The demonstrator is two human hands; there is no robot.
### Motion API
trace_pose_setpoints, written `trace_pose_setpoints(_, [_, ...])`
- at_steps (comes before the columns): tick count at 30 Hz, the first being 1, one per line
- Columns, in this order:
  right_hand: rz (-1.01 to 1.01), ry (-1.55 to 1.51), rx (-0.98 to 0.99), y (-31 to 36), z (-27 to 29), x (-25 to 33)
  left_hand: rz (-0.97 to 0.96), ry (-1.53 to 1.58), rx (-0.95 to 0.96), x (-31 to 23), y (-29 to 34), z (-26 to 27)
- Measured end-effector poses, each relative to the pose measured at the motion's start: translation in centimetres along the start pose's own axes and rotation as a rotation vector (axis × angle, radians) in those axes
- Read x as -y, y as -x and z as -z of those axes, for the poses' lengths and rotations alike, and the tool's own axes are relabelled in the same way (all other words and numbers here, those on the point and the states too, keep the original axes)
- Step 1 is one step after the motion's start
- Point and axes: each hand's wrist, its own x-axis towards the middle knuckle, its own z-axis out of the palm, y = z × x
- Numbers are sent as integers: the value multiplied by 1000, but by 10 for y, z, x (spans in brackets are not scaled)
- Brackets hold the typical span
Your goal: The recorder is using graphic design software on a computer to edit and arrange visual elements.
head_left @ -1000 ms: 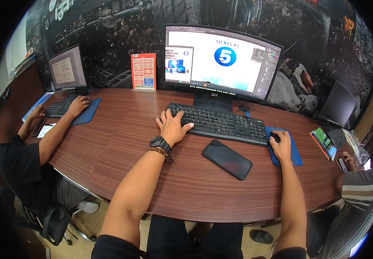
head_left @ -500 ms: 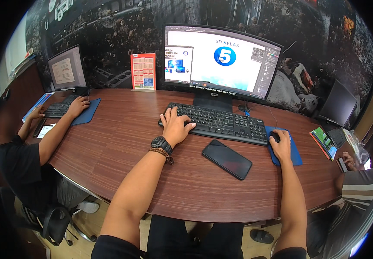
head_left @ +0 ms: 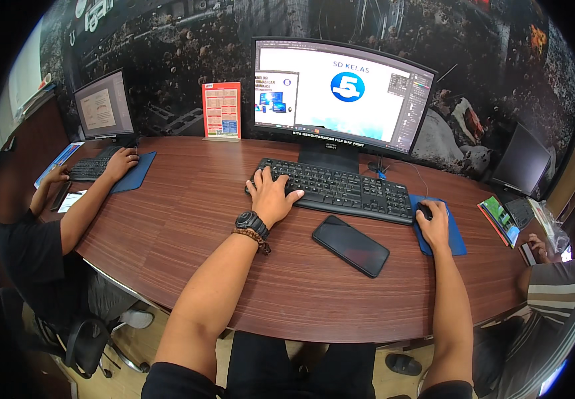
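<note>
My left hand [head_left: 271, 199] rests over the left end of a black keyboard [head_left: 341, 189], its fingers spread across the keys and the thumb near the lower edge. A dark watch and a beaded bracelet circle that wrist. On the right, my right hand [head_left: 434, 226] is curled round a black computer mouse [head_left: 424, 211], which it partly hides. The mouse lies on a blue mouse pad [head_left: 455, 245]. Behind the keyboard stands a wide monitor [head_left: 359, 100] showing a design program with a blue round emblem on a white page.
A black smartphone [head_left: 350, 245] lies below the keyboard on the brown wooden desk [head_left: 188, 219]. A red and white card stand [head_left: 222, 110] is left of the monitor. At left, a person [head_left: 35, 246] works at another computer; at right, another person [head_left: 557, 286] holds a phone-like object.
The fingers of my left hand have shifted slightly on the keys. The white shape inside the on-screen blue emblem looks different. My right hand stays on the mouse.
</note>
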Motion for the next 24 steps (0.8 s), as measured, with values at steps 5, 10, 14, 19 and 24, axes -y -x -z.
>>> trace_pose_setpoints(5, [4,2,-5,0,-1,-2,-3,-4,55,-5,-2,4])
trace_pose_setpoints(10, [-6,-1,-2,0,-2,1,44,-7,74,-13,-5,4])
trace_pose_setpoints(14, [-6,7,0,1,1,0,96,-60,172,-27,-8,7])
trace_pose_setpoints(19, [-28,-2,1,1,2,7,137,-123,275,-33,-12,7])
trace_pose_setpoints(24, [-37,16,4,0,0,3,175,-112,309,-37,-14,10])
